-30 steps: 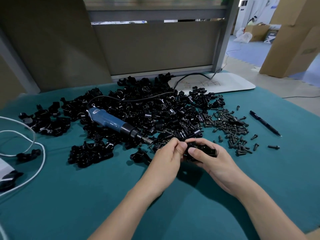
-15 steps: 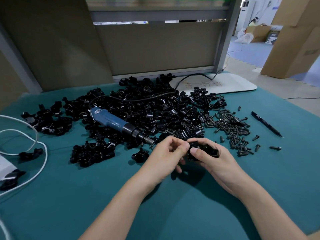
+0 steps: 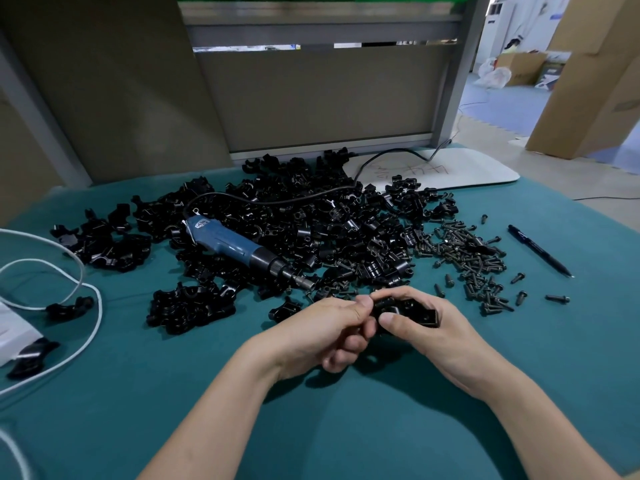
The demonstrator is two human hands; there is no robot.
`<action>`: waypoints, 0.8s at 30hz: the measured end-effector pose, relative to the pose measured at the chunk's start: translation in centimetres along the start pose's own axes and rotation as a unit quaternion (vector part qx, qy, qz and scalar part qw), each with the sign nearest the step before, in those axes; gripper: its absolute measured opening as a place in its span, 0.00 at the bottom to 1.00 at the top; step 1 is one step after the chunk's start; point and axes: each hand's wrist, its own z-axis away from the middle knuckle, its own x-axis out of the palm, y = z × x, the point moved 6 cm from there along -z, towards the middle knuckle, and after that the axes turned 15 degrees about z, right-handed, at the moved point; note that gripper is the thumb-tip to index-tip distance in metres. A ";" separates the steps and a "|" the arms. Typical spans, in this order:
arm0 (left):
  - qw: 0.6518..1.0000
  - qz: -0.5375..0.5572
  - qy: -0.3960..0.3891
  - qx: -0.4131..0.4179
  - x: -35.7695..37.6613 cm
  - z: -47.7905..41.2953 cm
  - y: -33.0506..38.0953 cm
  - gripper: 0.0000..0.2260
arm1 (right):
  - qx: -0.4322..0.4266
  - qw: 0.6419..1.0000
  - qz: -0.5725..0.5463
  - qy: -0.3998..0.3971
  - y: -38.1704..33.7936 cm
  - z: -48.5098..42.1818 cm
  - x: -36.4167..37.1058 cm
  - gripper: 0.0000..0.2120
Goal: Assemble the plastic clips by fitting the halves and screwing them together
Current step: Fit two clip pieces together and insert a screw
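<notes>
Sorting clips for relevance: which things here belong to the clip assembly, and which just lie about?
Job: clip held by left hand and right hand; pile of clip halves; screws; blue screwdriver.
Lying about: black pen; white cable; white board.

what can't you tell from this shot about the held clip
- Head view: whether the clip is fully seated; left hand and right hand cover the joint.
- Head view: screwdriver bit tip; buried among loose parts.
- Head view: white cable ends; cut by left edge.
</notes>
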 end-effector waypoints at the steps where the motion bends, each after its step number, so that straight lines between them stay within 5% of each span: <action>1: 1.000 -0.021 0.010 0.017 0.0 -0.1 0.1 0.19 | 0.004 1.000 0.001 0.001 0.0 0.0 -0.1 0.24; 5: 0.982 -0.135 0.073 0.114 -0.4 -0.4 0.9 0.18 | 0.015 1.000 0.004 0.000 0.2 0.0 -0.1 0.23; 11: 0.882 -0.362 0.179 0.244 -0.3 0.1 1.9 0.17 | 0.041 0.996 -0.085 0.006 0.7 -0.2 0.0 0.18; 24: 0.864 -0.346 0.235 0.282 0.6 1.4 2.3 0.22 | 0.040 0.995 -0.068 0.056 0.8 -0.3 -0.7 0.30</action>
